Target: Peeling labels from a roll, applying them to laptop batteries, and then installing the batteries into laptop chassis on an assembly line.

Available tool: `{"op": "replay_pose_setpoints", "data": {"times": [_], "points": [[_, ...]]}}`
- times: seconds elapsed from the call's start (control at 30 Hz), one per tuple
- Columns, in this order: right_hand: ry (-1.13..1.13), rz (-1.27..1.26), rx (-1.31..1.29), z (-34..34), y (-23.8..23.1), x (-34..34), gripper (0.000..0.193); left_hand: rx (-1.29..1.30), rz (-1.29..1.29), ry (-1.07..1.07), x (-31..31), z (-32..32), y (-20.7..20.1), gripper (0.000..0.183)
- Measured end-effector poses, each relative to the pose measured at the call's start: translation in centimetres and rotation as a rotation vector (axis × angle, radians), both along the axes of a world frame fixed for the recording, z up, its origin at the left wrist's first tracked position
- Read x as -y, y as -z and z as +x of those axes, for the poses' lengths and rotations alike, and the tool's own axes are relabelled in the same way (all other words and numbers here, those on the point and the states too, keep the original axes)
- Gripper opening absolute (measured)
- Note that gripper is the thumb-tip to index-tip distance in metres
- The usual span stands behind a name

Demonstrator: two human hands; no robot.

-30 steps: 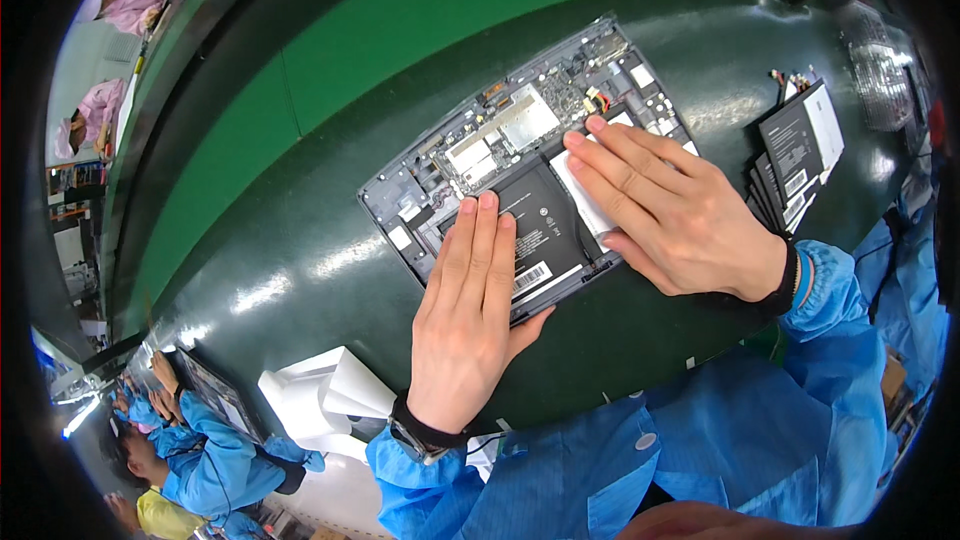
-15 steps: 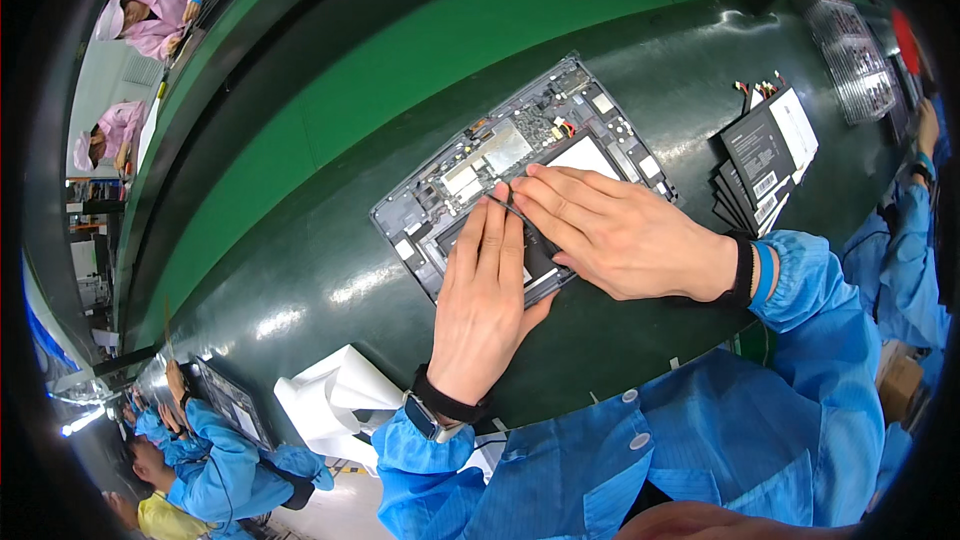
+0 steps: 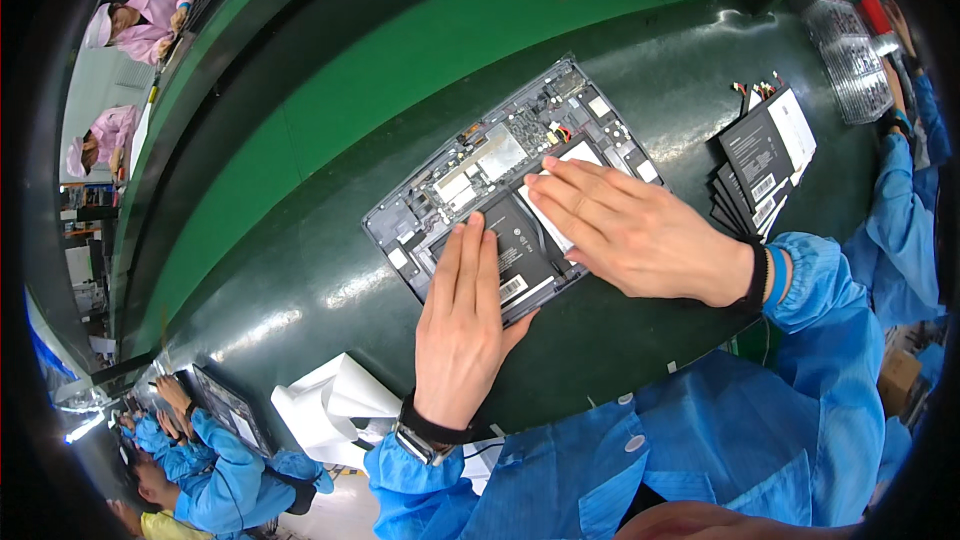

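An opened laptop base (image 3: 385, 215) lies tilted on the green bench, its circuit board (image 3: 495, 158) exposed along the far side. A flat battery pack (image 3: 522, 248), black with white parts, sits in its near half. My left hand (image 3: 462, 325) lies flat with fingers stretched over the left part of the battery. My right hand (image 3: 640, 235) presses flat fingers on its right part and covers some of it. Between the hands, a black label and a dark strip show. Coloured wires (image 3: 562, 133) rise by the board's right end.
Several spare batteries (image 3: 765, 155) are fanned in a pile on the right. Beyond them stand stacked clear plastic trays (image 3: 848, 65), near a co-worker's arm. A white curled sheet (image 3: 335, 395) lies at lower left, beside another open laptop base (image 3: 235, 405) and co-workers in blue.
My hands have moved apart: the left slid left and toward me, the right slightly right. More of the battery's label now shows between them. The laptop base shifted slightly left in view.
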State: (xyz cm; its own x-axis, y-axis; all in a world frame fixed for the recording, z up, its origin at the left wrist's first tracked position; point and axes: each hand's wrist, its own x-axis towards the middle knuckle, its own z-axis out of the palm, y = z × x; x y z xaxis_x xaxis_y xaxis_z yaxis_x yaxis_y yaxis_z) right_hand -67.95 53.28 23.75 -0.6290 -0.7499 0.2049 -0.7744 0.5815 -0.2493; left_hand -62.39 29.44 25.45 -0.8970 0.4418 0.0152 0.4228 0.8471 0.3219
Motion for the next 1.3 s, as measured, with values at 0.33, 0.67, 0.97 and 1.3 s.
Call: {"op": "replay_pose_setpoints", "data": {"times": [0.33,0.67,0.97,1.3], "points": [[0.071,0.099,0.034,-1.1,-1.0,-1.4,0.072,0.093,-0.016,-0.026,0.8,-0.6,-0.5,0.096],[0.038,0.211,0.055,-1.5,-1.9,-1.1,0.060,0.117,-0.063,-0.016,0.4,-1.0,-0.8,0.089],[0.006,0.071,0.021,-2.9,-1.7,-2.1,0.057,-0.025,-0.110,-0.015,1.4,-0.9,0.0,0.072],[-0.020,0.086,-0.103,-3.4,-1.1,-1.5,0.046,0.019,-0.087,-0.072,1.4,-0.1,0.1,0.082]]}}
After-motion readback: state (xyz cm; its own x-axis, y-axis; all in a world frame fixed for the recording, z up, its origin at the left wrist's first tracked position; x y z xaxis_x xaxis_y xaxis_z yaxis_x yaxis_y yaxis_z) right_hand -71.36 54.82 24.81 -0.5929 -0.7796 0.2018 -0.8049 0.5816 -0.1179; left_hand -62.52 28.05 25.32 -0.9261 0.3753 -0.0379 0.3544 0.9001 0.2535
